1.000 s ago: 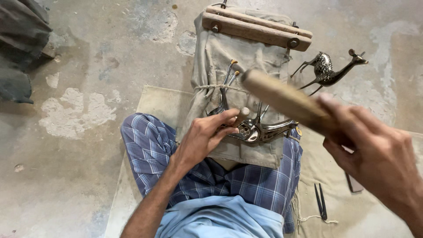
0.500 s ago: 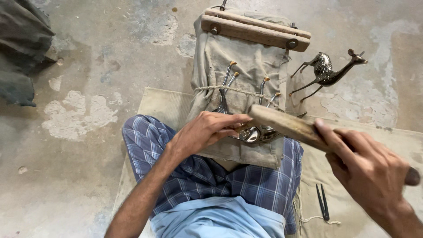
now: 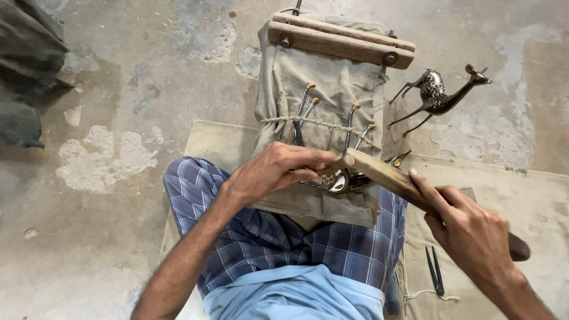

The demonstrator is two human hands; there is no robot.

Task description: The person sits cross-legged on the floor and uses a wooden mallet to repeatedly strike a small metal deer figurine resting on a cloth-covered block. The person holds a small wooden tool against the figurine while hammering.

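A crumpled dark cloth [image 3: 26, 65] is lying at the far left on the patchy concrete floor [image 3: 136, 89], well apart from the work. A person in a blue checked wrap [image 3: 261, 237] is sitting on a pale mat [image 3: 213, 142], and the left hand [image 3: 278, 169] is closing its fingers around what looks like a small punch, pinning a shiny metal figurine [image 3: 341, 181] against the canvas-covered work block [image 3: 323, 77]. The figurine is lying on its side on the canvas in front of the person's lap, partly hidden by the fingers. Just to its right, the right hand [image 3: 468, 234] is gripping a long wooden mallet [image 3: 385, 175], whose blunt end is touching the tool at the left fingertips. Several thin metal tools [image 3: 308, 112] are standing tucked under a cord across the canvas, below two bolted wooden bars [image 3: 341, 38]. Further right, a finished metal deer [image 3: 438, 95] is standing on the floor, and a dark pair of tweezers [image 3: 434, 269] is lying on the mat by the right wrist.

Judging by the finished deer nearby, the piece under the hands is partway through; how much surface is left cannot be told. Compared with a second ago, the mallet has come down from a raised, blurred position onto the tool, while the left hand is staying clamped in place.
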